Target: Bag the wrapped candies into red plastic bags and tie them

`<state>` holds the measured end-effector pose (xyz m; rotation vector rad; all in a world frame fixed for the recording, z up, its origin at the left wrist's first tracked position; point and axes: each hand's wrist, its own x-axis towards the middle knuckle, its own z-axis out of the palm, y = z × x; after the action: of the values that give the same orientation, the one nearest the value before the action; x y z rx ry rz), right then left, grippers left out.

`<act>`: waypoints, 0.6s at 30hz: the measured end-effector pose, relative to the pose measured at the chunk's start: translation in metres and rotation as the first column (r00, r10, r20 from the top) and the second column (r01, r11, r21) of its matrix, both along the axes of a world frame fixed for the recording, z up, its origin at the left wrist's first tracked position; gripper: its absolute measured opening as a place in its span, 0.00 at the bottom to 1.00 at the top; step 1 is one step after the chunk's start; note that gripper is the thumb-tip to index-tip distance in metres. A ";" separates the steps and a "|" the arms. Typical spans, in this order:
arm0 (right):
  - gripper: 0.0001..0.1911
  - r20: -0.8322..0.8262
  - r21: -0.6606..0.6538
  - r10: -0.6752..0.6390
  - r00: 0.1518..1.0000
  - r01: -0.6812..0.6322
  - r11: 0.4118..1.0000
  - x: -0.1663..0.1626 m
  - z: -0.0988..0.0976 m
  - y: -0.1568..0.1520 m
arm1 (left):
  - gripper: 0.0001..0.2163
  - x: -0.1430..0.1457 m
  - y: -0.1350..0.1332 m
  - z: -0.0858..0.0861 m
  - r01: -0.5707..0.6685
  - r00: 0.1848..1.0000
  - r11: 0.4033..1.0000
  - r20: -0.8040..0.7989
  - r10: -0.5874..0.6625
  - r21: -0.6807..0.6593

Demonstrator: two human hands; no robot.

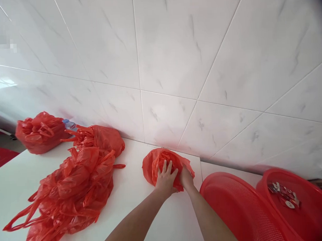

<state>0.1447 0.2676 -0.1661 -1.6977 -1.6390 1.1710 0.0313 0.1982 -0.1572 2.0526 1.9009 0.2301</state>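
A red plastic bag lies on the white table near the tiled wall, its mouth open towards me and crumpled red plastic inside. My left hand rests on that crumpled plastic with its fingers spread, pressing down at the mouth. At the bag's right side is my right hand, touching the rim. Folds of plastic hide its fingers, so whether it grips cannot be made out.
To the left, a heap of knotted red bags covers part of the white table. Behind it sit two filled red bags and a plastic bottle. On the right are a red perforated basket and a red basin holding small packets.
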 end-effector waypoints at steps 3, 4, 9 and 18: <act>0.09 0.003 -0.067 0.020 1.000 -0.020 0.998 0.004 0.006 -0.003 | 0.39 -0.005 0.010 -0.010 -0.033 0.999 0.998 -0.026 0.032 -0.050; 0.09 0.004 -0.080 0.025 1.000 -0.024 0.997 0.007 0.010 -0.006 | 0.34 -0.007 0.013 -0.013 -0.039 0.999 0.998 -0.023 0.038 -0.056; 0.03 -0.336 -0.152 0.002 0.942 -0.057 0.987 0.033 0.050 -0.038 | 0.23 -0.015 0.028 -0.020 -0.062 0.994 0.996 0.082 0.067 -0.062; 0.11 -0.681 -0.240 -0.173 0.711 0.006 0.971 0.068 0.075 -0.111 | 0.22 0.000 -0.009 0.056 -0.274 0.353 0.957 0.915 0.196 -0.100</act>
<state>0.2127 0.1561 -0.0911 -1.1785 -0.9582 1.7246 0.0311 0.1896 -0.1009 1.1247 1.3675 1.2525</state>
